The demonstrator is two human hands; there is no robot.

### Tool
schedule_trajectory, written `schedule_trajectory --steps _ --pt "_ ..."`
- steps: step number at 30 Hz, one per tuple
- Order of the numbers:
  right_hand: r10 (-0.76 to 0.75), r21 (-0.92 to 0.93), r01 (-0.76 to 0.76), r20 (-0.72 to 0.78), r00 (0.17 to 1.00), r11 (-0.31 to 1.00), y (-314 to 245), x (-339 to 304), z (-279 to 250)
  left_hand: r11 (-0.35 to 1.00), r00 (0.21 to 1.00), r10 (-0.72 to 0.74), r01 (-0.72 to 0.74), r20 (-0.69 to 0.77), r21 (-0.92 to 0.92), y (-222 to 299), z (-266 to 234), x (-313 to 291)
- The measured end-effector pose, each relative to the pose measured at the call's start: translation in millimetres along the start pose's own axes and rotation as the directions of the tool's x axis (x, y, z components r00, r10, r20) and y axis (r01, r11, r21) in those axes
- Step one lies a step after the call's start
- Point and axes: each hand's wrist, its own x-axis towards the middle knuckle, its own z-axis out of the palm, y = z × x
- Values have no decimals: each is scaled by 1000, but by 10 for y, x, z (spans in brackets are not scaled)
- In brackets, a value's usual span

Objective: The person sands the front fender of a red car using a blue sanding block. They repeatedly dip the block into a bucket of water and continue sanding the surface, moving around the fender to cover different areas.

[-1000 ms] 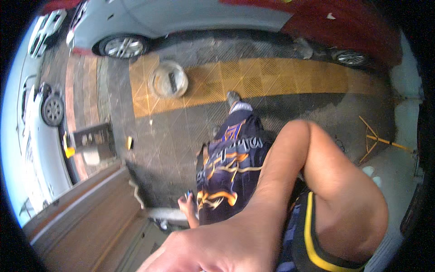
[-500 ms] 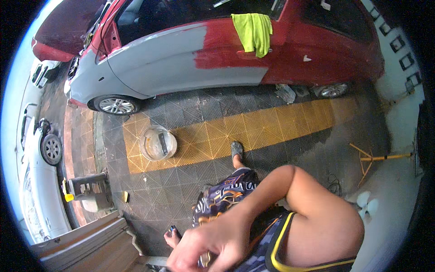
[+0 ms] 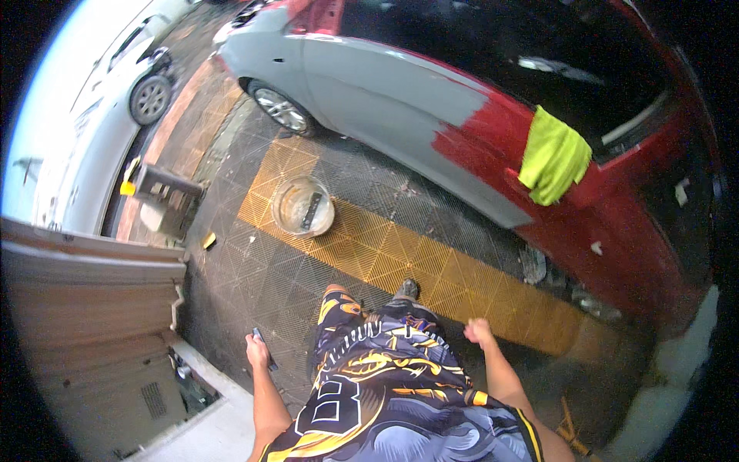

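Observation:
At my left side, my left hand point(image 3: 258, 352) is closed around a slim dark object point(image 3: 265, 346), whose kind I cannot make out. My right hand point(image 3: 479, 331) hangs out to the right with its fingers curled, and nothing shows in it. Ahead of me on the floor stands a clear round bucket point(image 3: 282, 219) with a dark bar-shaped block point(image 3: 311, 211) inside. Beyond it is a red car point(image 3: 493, 131) with large grey patches on its front fender and doors. A yellow-green cloth point(image 3: 556, 158) hangs from its side, near a door handle.
The floor is black tile with a yellow strip point(image 3: 385, 245). A grey plastic stool-like stand point(image 3: 165, 202) stands left of the bucket, near a small yellow piece point(image 3: 208, 241). A beige cabinet-like panel point(image 3: 85, 308) fills the lower left. A silver car point(image 3: 100, 165) is parked farther left.
My view has turned and moved toward the red car. My right arm has swung from across my front out to the right. The left hand still holds the dark object.

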Motion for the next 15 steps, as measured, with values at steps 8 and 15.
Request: schedule_trajectory --steps 8,15 --pt "308 -46 -334 -288 907 941 -138 214 -96 995 997 33 -39 72 90 -77 -18 -188" --pt "-185 -629 155 18 983 762 -1126 975 658 994 969 50 -70 244 78 575 224 54"
